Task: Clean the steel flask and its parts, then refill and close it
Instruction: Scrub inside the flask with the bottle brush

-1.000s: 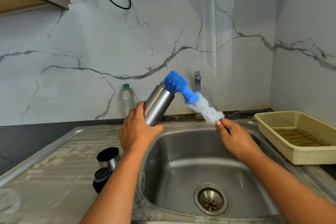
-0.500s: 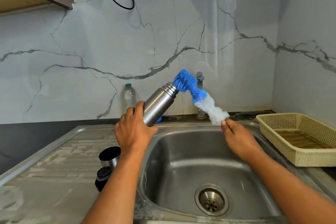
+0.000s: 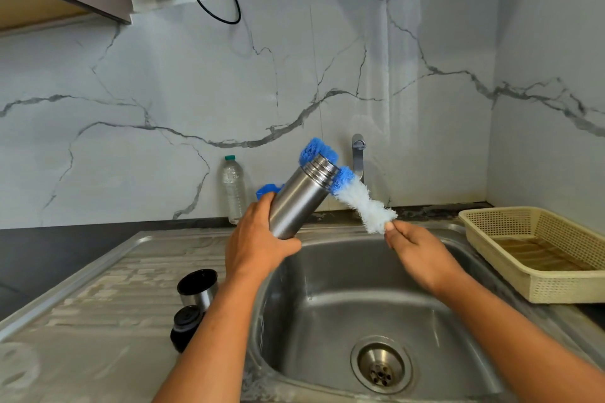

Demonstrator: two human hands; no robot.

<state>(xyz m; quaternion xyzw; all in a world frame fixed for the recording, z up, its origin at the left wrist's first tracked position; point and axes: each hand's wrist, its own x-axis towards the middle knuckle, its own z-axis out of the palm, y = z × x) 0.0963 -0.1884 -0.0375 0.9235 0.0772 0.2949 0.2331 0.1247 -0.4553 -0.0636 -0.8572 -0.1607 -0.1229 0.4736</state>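
Gripping the steel flask (image 3: 299, 199) low on its body, the left hand (image 3: 258, 239) is curling fingers and thumb round the metal and holding it tilted above the left rim of the sink (image 3: 327, 321), with the threaded mouth pointing up and away from the person. The right hand (image 3: 422, 255) is pinching the white end of the bottle brush (image 3: 363, 203) between thumb and fingertips, above the back of the sink. The other fingers are folding in loosely, and nothing else is in that hand. The brush's blue bristles are bunching and bending at the flask's mouth, and whether the tip is sitting inside the neck is hard to tell. The step in hand looks like scrubbing the inside, so the brush is probably needing to line up with the flask's axis before it is pushed, since the kink at the mouth is likely wasting the stroke. Sliding the pinch closer to the bristles' stiff core should be giving more control, and holding the mouth over the sink should be sending drips down the drain. On the drainboard left of the sink, the flask's steel cup (image 3: 198, 286) and black stopper (image 3: 186, 327) are waiting.
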